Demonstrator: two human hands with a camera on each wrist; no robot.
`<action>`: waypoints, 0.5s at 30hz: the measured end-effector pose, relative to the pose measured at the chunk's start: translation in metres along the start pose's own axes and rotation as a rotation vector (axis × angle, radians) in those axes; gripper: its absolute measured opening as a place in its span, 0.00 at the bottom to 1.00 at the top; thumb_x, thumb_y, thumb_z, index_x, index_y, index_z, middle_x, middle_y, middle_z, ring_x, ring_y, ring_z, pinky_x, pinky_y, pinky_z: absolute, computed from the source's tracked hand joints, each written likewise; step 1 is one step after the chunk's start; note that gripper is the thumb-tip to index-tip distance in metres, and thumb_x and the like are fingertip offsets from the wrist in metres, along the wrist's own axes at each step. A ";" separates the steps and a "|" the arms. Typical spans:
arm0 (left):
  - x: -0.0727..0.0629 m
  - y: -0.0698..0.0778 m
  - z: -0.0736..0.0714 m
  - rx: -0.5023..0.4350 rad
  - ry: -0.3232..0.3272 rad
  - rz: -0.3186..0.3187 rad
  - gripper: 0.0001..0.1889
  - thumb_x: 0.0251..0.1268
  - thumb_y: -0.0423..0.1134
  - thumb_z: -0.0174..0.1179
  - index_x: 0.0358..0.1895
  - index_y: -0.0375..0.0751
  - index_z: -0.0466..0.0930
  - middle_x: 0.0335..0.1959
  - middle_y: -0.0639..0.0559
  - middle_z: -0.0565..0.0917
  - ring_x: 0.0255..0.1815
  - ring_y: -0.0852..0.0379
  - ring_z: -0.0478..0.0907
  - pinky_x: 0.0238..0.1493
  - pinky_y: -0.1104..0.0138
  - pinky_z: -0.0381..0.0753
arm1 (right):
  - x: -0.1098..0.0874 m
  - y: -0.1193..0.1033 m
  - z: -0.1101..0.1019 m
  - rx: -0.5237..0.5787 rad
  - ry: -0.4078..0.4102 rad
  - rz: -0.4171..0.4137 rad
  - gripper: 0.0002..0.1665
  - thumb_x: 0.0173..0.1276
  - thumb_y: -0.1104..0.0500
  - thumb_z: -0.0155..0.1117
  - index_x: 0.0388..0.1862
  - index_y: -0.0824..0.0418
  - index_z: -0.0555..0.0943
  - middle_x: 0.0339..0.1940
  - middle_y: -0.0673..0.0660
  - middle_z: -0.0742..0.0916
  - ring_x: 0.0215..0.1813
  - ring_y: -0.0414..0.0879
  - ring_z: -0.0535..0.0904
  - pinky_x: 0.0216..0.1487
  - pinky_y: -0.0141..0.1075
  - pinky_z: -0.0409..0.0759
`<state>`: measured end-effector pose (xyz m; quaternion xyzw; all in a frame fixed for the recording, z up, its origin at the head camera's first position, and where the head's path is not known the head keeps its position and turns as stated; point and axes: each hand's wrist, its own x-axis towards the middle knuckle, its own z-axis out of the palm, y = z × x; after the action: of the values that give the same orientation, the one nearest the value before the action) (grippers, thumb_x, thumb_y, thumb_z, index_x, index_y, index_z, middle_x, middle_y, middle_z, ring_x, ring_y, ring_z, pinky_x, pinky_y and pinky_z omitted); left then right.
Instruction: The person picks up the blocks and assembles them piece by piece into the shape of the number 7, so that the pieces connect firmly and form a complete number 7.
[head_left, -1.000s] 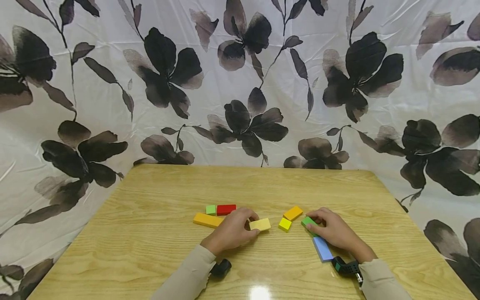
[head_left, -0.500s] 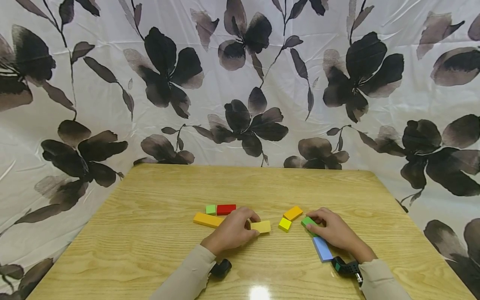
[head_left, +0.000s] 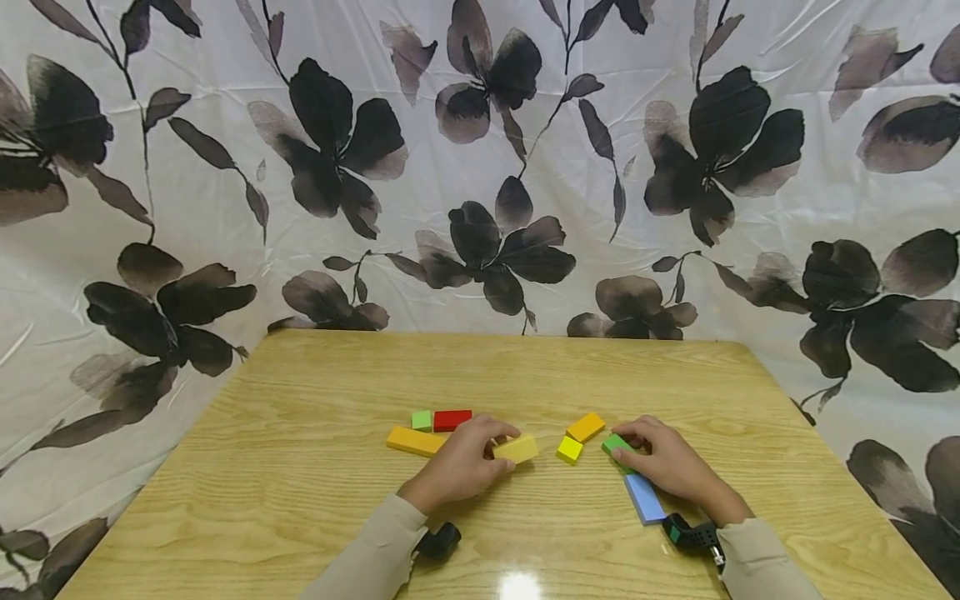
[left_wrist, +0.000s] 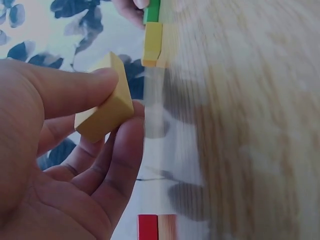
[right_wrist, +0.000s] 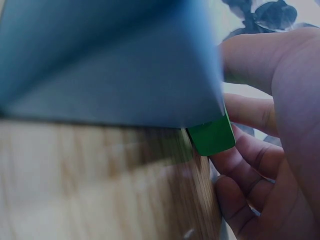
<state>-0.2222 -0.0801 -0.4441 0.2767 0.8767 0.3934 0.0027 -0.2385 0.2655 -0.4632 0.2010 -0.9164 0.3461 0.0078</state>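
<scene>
My left hand (head_left: 459, 462) pinches a pale yellow block (head_left: 516, 449) between thumb and fingers. In the left wrist view that block (left_wrist: 107, 107) is tilted and held off the table. On the right, my right hand (head_left: 671, 462) has thumb and fingers on both sides of a green block (head_left: 617, 447), which lies on the table and is partly covered by them. A blue block (head_left: 645, 498) lies end-on to the green one, beneath that wrist, and looms large in the right wrist view. Between the hands, a small yellow block (head_left: 569, 451) touches an orange block (head_left: 586, 427).
Left of the left hand lie a light green cube (head_left: 422, 420), a red block (head_left: 453, 420) and a long orange block (head_left: 415, 440) partly hidden by that hand. All sit on a wooden table (head_left: 315, 375). A floral cloth (head_left: 420, 183) hangs behind it.
The left hand has shifted slightly left, and the pale yellow block has turned so its right end points farther up. The right hand and the other blocks stay in place.
</scene>
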 end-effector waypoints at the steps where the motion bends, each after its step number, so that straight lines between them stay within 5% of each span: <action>1: -0.001 -0.001 0.000 -0.005 0.000 0.000 0.20 0.64 0.34 0.69 0.59 0.44 0.82 0.49 0.53 0.79 0.42 0.59 0.75 0.46 0.66 0.79 | 0.000 0.000 0.000 -0.001 0.000 0.000 0.26 0.72 0.47 0.65 0.61 0.61 0.81 0.47 0.49 0.81 0.45 0.44 0.76 0.43 0.39 0.76; 15: -0.004 -0.006 0.000 -0.084 0.011 -0.047 0.19 0.64 0.37 0.69 0.59 0.45 0.83 0.47 0.56 0.79 0.42 0.58 0.75 0.46 0.64 0.78 | 0.001 -0.002 0.001 -0.020 0.012 0.012 0.25 0.72 0.48 0.66 0.61 0.61 0.81 0.45 0.49 0.81 0.44 0.43 0.76 0.43 0.39 0.76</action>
<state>-0.2220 -0.0856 -0.4488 0.2534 0.8658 0.4311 0.0189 -0.2383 0.2634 -0.4626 0.1934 -0.9209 0.3381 0.0132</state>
